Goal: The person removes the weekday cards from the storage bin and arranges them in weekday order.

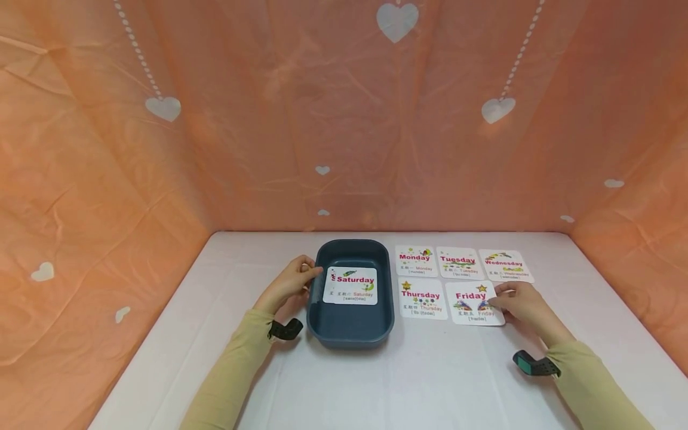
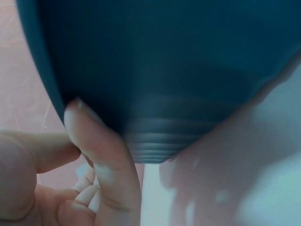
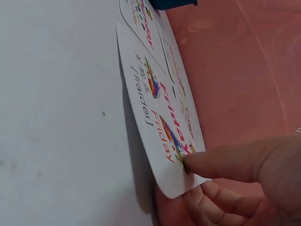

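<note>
My left hand (image 1: 289,282) grips the left rim of a dark blue plastic basin (image 1: 350,328); in the left wrist view the thumb (image 2: 106,150) presses against its wall. A white Saturday card (image 1: 350,285) lies inside, and bits of print at its left edge look like another card beneath it. My right hand (image 1: 524,307) pinches the right edge of the Friday card (image 1: 475,304), thumb on top and fingers underneath. The right wrist view shows that card (image 3: 155,122) tilted slightly up off the table, with a shadow below it.
Left of the Friday card lies the Thursday card (image 1: 423,298). Behind them sit the Monday card (image 1: 416,261), Tuesday card (image 1: 460,263) and Wednesday card (image 1: 506,266) in a row. An orange cloth (image 1: 349,119) with hearts surrounds the white table (image 1: 430,382).
</note>
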{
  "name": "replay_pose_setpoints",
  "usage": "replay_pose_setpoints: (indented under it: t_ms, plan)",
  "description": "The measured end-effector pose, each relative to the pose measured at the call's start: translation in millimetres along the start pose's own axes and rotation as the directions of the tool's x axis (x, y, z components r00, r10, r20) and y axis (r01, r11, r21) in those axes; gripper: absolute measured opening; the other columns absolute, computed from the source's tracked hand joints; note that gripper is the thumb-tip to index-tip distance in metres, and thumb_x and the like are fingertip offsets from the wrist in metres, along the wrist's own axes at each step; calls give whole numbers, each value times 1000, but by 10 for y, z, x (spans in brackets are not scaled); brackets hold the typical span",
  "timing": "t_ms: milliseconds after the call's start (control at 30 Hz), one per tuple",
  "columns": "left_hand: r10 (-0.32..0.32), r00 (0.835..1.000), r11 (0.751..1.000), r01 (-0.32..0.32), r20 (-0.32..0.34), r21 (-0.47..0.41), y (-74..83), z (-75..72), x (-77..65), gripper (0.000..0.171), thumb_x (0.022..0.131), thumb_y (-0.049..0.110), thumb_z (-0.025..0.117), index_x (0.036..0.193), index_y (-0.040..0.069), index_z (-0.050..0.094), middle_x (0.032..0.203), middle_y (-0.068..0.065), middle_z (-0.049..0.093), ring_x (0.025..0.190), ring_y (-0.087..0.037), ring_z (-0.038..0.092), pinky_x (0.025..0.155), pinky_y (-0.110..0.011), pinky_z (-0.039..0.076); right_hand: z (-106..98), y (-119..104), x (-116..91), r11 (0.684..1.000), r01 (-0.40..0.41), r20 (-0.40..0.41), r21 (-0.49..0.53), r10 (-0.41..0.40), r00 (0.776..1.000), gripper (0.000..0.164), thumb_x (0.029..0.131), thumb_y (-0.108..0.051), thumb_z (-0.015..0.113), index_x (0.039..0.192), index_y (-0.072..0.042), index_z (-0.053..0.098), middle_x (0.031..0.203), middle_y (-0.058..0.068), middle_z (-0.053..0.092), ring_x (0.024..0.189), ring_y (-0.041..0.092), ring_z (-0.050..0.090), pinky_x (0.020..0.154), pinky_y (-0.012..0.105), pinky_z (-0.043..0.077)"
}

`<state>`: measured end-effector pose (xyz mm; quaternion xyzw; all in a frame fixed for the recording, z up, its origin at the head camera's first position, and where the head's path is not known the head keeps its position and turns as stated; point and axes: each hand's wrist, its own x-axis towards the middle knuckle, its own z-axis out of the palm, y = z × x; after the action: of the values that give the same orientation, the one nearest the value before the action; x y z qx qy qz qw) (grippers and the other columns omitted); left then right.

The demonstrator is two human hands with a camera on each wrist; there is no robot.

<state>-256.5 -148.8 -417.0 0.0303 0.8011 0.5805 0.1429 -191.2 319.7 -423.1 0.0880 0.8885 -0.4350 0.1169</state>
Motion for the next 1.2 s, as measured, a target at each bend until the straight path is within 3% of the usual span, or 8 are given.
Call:
replay_pose_setpoints:
  t_ms: [167, 533, 1200]
  plan:
    - [4, 1000, 1000, -4, 5, -7, -7, 5, -5, 19, 98, 15, 55, 103, 0, 44, 72, -4, 48, 56, -14, 49, 50, -27, 41, 4, 8, 17, 999, 12, -17, -38, -13, 1000, 41, 84, -14, 69, 110, 12, 51, 84, 10, 61, 67, 18, 54, 56, 28, 48]
    - [7, 1000, 1000, -7, 12, -14, -15, 7, -23, 18, 98, 15, 55, 102, 1, 43, 69, -3, 48, 55, -14, 49, 50, -27, 40, 24, 14, 59, 1000, 30, -16, -5, -30, 999, 35, 83, -7, 70, 104, 14, 52, 77, 8, 62, 63, 16, 59, 56, 29, 53]
    - [4, 1000, 1000, -4, 5, -26, -8, 3, -8, 18, 98, 15, 55, 101, 1, 44, 73, -5, 49, 56, -14, 50, 51, -27, 41, -59, -28, 122, 996, 31, -12, -79, -32, 999, 37, 77, -9, 77, 100, 12, 56, 82, 13, 60, 55, 13, 58, 52, 28, 52]
